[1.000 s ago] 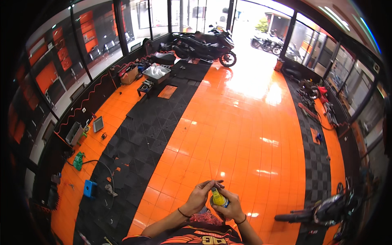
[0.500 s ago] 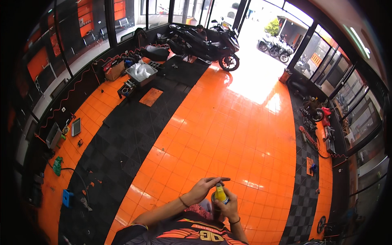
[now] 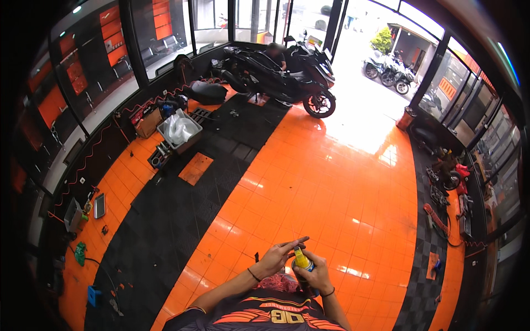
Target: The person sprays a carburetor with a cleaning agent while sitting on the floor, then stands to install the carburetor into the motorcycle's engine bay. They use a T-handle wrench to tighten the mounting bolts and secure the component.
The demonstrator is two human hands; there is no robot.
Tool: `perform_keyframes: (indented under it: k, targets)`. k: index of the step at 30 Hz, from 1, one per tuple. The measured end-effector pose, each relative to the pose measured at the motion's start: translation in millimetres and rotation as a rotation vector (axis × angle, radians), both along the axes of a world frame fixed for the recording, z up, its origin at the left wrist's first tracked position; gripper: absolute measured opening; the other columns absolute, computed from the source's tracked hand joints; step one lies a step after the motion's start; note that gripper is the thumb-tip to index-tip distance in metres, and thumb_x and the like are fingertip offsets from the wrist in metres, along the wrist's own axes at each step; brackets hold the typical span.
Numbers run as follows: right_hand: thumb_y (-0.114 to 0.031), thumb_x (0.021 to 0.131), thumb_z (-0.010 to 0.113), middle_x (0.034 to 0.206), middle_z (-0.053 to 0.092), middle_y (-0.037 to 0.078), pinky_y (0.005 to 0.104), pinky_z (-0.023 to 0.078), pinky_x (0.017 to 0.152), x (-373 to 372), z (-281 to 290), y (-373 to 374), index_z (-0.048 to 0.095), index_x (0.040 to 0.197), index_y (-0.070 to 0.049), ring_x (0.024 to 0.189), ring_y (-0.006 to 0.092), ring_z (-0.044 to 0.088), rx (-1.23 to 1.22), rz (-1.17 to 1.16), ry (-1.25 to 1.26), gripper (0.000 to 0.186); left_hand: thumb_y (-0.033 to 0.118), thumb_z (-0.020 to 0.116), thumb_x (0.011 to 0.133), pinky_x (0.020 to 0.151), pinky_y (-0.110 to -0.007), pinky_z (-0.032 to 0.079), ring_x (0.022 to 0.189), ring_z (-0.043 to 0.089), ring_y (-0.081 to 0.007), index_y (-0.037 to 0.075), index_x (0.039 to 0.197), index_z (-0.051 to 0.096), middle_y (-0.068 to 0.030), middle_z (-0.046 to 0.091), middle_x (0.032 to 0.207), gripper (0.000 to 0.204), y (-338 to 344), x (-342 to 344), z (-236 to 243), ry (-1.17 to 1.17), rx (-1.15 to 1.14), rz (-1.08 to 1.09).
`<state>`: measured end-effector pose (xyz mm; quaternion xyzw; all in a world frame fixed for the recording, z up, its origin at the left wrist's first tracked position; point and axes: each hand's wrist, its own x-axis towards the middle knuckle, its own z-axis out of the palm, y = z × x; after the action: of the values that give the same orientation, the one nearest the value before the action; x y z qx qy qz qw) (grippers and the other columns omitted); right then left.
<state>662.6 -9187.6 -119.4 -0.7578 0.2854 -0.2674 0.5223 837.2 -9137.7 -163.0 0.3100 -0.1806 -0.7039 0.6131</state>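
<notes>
My right hand [image 3: 318, 276] is wrapped round a spray can [image 3: 301, 259] with a yellow top and a blue-and-white band, held upright in front of my body. The lower part of the can is mostly hidden by that hand and looks dark. My left hand [image 3: 273, 259] is beside the yellow top, its fingers stretched across toward it. Its fingertips look dark. Whether they touch the top I cannot tell. Both hands are above the orange tiled floor [image 3: 287, 204], close to my dark printed shirt.
A black scooter [image 3: 265, 71] stands at the far side, with a person [image 3: 276, 55] behind it. At left a grey tub [image 3: 180, 131] holding clear plastic stands by black floor mats [image 3: 182, 215]. Motorcycle parts [image 3: 441, 171] and a coiled red hose [image 3: 436, 219] line the right wall.
My view has tilted up a little, so the scooter and the tub sit lower in the picture. My hands keep nearly the same hold and place around the can.
</notes>
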Motion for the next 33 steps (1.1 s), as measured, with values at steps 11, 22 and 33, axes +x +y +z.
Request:
perform_keyframes:
  k: [11,22,33]
  targets:
    - [-0.025,0.081,0.077,0.081,0.069,0.009,0.032,0.054,0.071,183.5,-21.8,-358.4,0.067,0.117,0.004,0.074,0.0155,0.067,0.145,0.244,0.059,0.047,0.022,0.05,0.106,0.11,-0.035,0.042,0.116,0.063,-0.0156,-0.005,0.131,0.063,-0.0087,0.062,0.14,0.039,-318.7,178.7,-24.4,-0.143,-0.074,0.202]
    - [-0.02,0.077,0.079,0.091,0.072,0.011,0.0314,0.054,0.078,351.5,-7.9,-648.1,0.063,0.123,0.007,0.084,0.0172,0.068,0.025,0.034,0.004,0.055,0.04,0.045,0.107,0.114,-0.039,0.038,0.132,0.05,-0.0236,-0.008,0.129,0.061,-0.0172,0.056,0.142,0.055,-640.1,337.8,2.6,0.13,-0.097,0.125]
    - [-0.023,0.071,0.084,0.102,0.072,0.021,0.0378,0.056,0.084,607.0,-27.4,-910.6,0.065,0.124,0.004,0.095,0.0315,0.073,-0.096,0.456,0.111,0.062,0.041,0.039,0.11,0.113,-0.039,0.038,0.128,0.054,-0.0235,-0.005,0.112,0.069,-0.0147,0.062,0.137,0.055,-843.3,566.5,-11.5,0.057,-0.005,0.463]
